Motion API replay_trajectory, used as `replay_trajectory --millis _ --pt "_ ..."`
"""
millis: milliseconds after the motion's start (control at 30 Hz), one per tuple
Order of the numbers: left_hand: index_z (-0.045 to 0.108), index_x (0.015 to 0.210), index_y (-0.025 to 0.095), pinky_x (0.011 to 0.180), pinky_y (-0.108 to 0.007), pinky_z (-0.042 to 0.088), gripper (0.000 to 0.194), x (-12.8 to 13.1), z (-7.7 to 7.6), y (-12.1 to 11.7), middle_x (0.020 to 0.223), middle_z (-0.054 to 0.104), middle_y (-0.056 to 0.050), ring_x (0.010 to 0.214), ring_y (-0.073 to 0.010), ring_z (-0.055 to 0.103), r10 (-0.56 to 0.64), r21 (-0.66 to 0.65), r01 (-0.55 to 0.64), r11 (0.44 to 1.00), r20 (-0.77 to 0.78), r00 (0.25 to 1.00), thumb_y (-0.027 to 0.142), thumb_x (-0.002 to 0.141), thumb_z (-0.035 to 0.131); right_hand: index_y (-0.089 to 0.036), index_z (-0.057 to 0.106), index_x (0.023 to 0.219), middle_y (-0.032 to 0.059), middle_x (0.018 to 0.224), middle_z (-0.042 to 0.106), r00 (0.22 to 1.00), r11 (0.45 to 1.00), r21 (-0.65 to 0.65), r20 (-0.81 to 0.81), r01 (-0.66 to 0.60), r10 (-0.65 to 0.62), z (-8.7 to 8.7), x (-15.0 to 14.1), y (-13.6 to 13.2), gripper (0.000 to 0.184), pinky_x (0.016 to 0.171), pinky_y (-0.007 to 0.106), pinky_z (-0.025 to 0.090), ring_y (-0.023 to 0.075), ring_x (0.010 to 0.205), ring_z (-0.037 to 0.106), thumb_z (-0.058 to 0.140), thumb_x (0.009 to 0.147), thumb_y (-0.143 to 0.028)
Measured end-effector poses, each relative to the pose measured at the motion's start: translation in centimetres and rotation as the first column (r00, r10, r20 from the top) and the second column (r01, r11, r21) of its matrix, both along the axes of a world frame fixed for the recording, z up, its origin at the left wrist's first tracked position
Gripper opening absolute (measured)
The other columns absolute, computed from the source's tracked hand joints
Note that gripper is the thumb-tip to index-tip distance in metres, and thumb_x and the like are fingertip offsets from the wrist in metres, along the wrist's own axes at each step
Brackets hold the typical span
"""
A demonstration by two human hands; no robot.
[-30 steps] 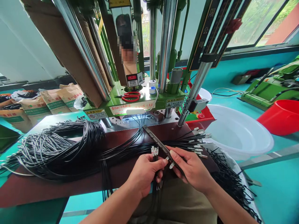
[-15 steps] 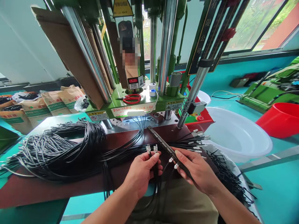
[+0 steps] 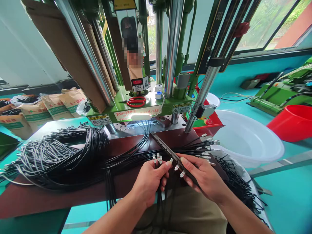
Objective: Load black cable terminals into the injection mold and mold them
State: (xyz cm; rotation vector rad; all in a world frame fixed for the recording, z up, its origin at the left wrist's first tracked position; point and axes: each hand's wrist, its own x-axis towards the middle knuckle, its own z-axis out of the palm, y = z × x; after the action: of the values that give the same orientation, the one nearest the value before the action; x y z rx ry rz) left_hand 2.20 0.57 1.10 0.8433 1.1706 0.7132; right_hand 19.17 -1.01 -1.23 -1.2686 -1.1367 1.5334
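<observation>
My left hand is closed around several black cables, whose small pale connector plugs stick up above the fingers. Its thumb and forefinger pinch one more plug at the side of a long dark metal bar. My right hand grips that slotted bar by its near end, holding it slanted away from me. Two plugs poke out from the bar's near side, by my right fingers. Cables hang below my left hand; exactly how they sit within its grip is hidden.
A green press with steel columns stands ahead, red-handled pliers on its ledge. Looped black cables fill the brown table's left side. On the right are a white tub, a red bucket and black scraps.
My left hand has shifted its grip on the cables, bringing one plug against the bar. More plugs now show above its fingers. My right hand keeps holding the bar in nearly the same place.
</observation>
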Motion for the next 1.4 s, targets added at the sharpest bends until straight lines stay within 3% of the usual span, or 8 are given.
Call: replay_trajectory --millis 400,733,833,933,1000,1167,1400 --pt "0.057 0.072 0.014 0.033 -0.016 0.026 0.029 -0.2 0.0 0.1 0.054 0.047 0.005 0.037 -0.0037 0.036 -0.034 0.01 0.034 0.999 0.003 0.999 0.042 0.074 0.065 -0.017 0.054 0.131 -0.0037 0.052 0.05 0.999 0.998 0.051 0.038 -0.038 0.036 0.1 -0.1 -0.1 0.055 0.03 0.015 0.032 0.0065 0.039 0.04 0.05 0.089 -0.051" --pt "0.053 0.065 0.014 0.031 -0.016 0.025 0.028 0.0 -0.6 0.4 0.052 0.049 0.004 0.035 -0.0034 0.036 0.009 0.024 -0.01 1.0 0.031 0.999 0.036 0.072 0.067 -0.016 0.053 0.132 -0.0049 0.049 0.045 0.991 0.994 0.063 0.099 -0.093 0.087 0.3 -0.1 -0.1 0.056 0.03 0.015 0.033 0.0071 0.039 0.04 0.049 0.089 -0.052" --pt "0.056 0.07 0.013 0.036 -0.016 0.035 0.028 -0.5 -0.6 0.5 0.059 0.053 0.002 0.041 -0.0049 0.044 0.025 -0.015 -0.024 1.0 0.089 0.996 0.036 0.07 0.071 -0.016 0.053 0.132 -0.0044 0.05 0.046 0.997 0.998 0.027 0.049 -0.054 0.053 0.3 0.1 -0.1 0.058 0.029 0.014 0.032 0.0065 0.039 0.039 0.05 0.088 -0.053" --pt "0.059 0.081 0.013 0.054 -0.024 0.052 0.028 -1.2 -0.4 0.4 0.069 0.057 0.0 0.055 -0.0087 0.054 0.087 -0.069 -0.076 0.995 0.171 0.981 0.033 0.069 0.074 -0.017 0.052 0.132 -0.0037 0.055 0.047 1.0 1.0 -0.014 -0.001 -0.015 0.015 0.2 0.5 -0.3 0.058 0.028 0.013 0.031 0.006 0.04 0.039 0.054 0.086 -0.052" --pt "0.06 0.086 0.013 0.062 -0.027 0.054 0.028 -1.5 -0.4 0.3 0.073 0.057 -0.001 0.061 -0.0099 0.057 0.133 -0.09 -0.117 0.989 0.191 0.973 0.03 0.069 0.074 -0.018 0.053 0.132 -0.0032 0.058 0.048 1.0 1.0 -0.023 -0.023 -0.018 0.018 0.2 0.7 -0.4 0.056 0.028 0.012 0.03 0.0056 0.041 0.041 0.055 0.086 -0.052" --pt "0.059 0.091 0.014 0.05 -0.019 0.045 0.029 -1.2 -0.3 0.2 0.069 0.056 0.001 0.054 -0.0066 0.051 0.14 -0.042 -0.136 0.99 0.115 0.984 0.033 0.073 0.071 -0.019 0.053 0.131 -0.0042 0.056 0.046 0.999 0.998 -0.037 -0.031 -0.041 0.039 0.0 0.7 -0.4 0.055 0.028 0.011 0.029 0.0049 0.041 0.04 0.054 0.087 -0.052" --pt "0.055 0.077 0.014 0.039 -0.015 0.027 0.024 -0.8 -0.4 0.4 0.059 0.048 0.004 0.045 -0.0029 0.038 0.026 0.001 -0.026 1.0 0.04 0.999 0.034 0.074 0.068 -0.019 0.053 0.132 -0.0043 0.055 0.046 0.998 0.997 -0.041 -0.004 -0.069 0.069 0.2 0.8 -0.2 0.055 0.028 0.011 0.03 0.0054 0.041 0.04 0.053 0.087 -0.052"
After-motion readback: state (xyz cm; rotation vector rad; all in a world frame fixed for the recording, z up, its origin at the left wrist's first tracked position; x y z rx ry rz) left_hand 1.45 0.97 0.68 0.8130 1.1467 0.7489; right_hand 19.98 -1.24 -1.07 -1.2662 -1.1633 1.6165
